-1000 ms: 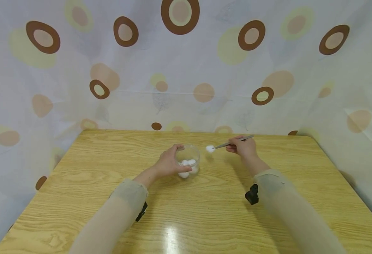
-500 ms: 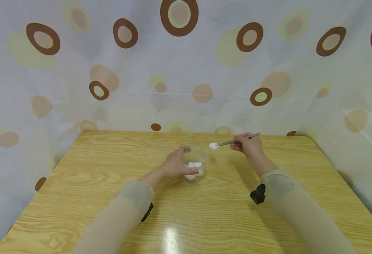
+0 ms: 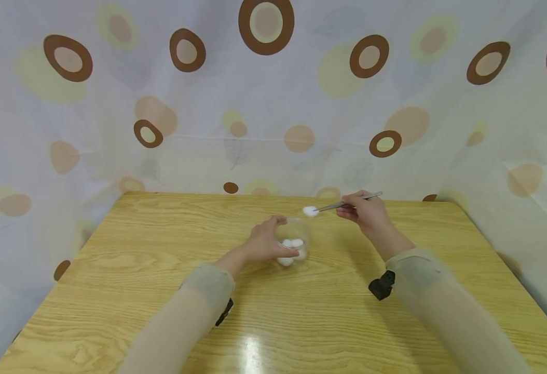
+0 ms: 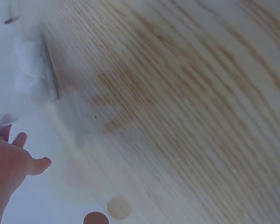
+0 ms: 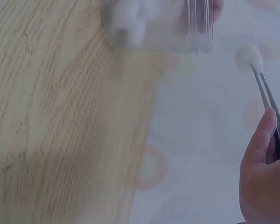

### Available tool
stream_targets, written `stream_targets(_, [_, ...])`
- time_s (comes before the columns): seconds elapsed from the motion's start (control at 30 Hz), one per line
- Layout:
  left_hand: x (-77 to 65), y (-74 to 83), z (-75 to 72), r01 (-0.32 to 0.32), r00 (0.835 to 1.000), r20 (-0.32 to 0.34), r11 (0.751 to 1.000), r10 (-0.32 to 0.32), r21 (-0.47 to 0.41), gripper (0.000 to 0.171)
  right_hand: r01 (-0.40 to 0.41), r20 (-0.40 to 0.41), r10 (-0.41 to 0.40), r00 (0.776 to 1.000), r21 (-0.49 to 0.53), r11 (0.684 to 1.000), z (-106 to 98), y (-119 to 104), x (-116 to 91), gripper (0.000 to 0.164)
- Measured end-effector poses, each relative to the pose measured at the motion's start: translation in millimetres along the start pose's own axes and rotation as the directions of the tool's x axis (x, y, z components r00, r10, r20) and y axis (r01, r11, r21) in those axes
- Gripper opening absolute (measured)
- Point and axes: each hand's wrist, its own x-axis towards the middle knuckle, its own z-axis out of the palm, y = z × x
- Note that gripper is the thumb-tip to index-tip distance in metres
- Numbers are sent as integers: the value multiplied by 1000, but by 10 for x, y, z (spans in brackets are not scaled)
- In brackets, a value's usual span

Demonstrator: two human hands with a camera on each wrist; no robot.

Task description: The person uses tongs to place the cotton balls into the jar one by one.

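Note:
My left hand (image 3: pixel 266 243) grips a clear plastic jar (image 3: pixel 305 235) from its left side, thumb in front and fingers behind. Several white cotton balls (image 3: pixel 297 243) lie at its bottom, also visible through the wall in the right wrist view. In my right hand (image 3: pixel 369 212) metal tweezers (image 3: pixel 333 205) are pinched between thumb and fingers, their tips pointing left. They hold one cotton ball (image 5: pixel 250 57), which hangs just above and beyond the jar's open rim. The left wrist view catches the jar (image 4: pixel 4 79) at its edge, base close to the table.
The wood-grain table (image 3: pixel 161 259) reaches back to a patterned curtain (image 3: pixel 199 161), which also hangs on both sides. Black wrist cameras are strapped under each sleeve, the right one (image 3: pixel 382 285) showing plainly.
My left hand has shifted the jar to the right, closer under the cotton ball. My right hand has moved slightly right and up, still holding the tweezers with the cotton ball.

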Motion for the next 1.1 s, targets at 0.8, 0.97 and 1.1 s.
stream_targets(0.8, [100, 93, 163, 31, 1000, -4, 999, -31, -36, 87, 18, 82, -13, 997, -67, 998, 89, 118, -72, 15])
stream_targets(0.97, [82, 105, 156, 30, 1000, 7, 998, -30, -47, 88, 27, 93, -20, 996, -72, 997, 83, 87, -84, 17])
stream_targets(1.1, [76, 111, 156, 19, 1000, 9, 999, -19, -34, 89, 41, 104, -33, 994, -81, 996, 75, 49, -90, 21])
